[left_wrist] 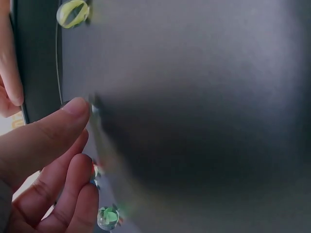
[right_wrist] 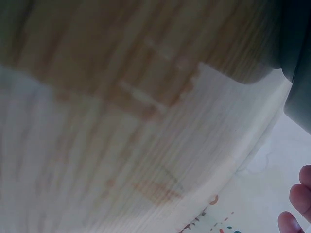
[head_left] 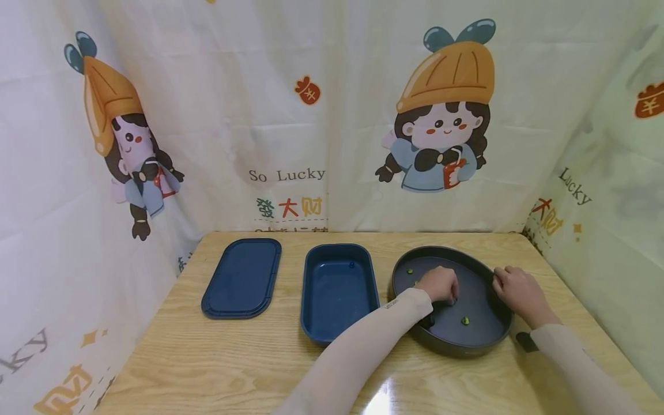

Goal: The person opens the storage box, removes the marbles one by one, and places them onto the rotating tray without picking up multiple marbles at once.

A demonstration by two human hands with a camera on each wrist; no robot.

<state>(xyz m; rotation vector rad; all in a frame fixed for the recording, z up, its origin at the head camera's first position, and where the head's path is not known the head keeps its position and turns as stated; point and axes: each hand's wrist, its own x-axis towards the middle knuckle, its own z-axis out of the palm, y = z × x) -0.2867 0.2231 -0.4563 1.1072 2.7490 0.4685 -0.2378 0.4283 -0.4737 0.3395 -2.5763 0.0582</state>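
Observation:
My left hand reaches into a round dark grey pan, thumb and fingers curled low over its floor. In the left wrist view, a small glass marble shows at the thumb tip, pinched there; the index finger is mostly hidden. A yellow-streaked marble and a green one lie near that hand, and another is partly behind the fingers. A further marble lies toward the pan's front. My right hand grips the pan's right rim; its fingertips show in the right wrist view.
Left of the pan stands a deep blue rectangular box with a small marble inside. A flat blue lid lies farther left on the wooden table. A printed curtain hangs behind and along both sides.

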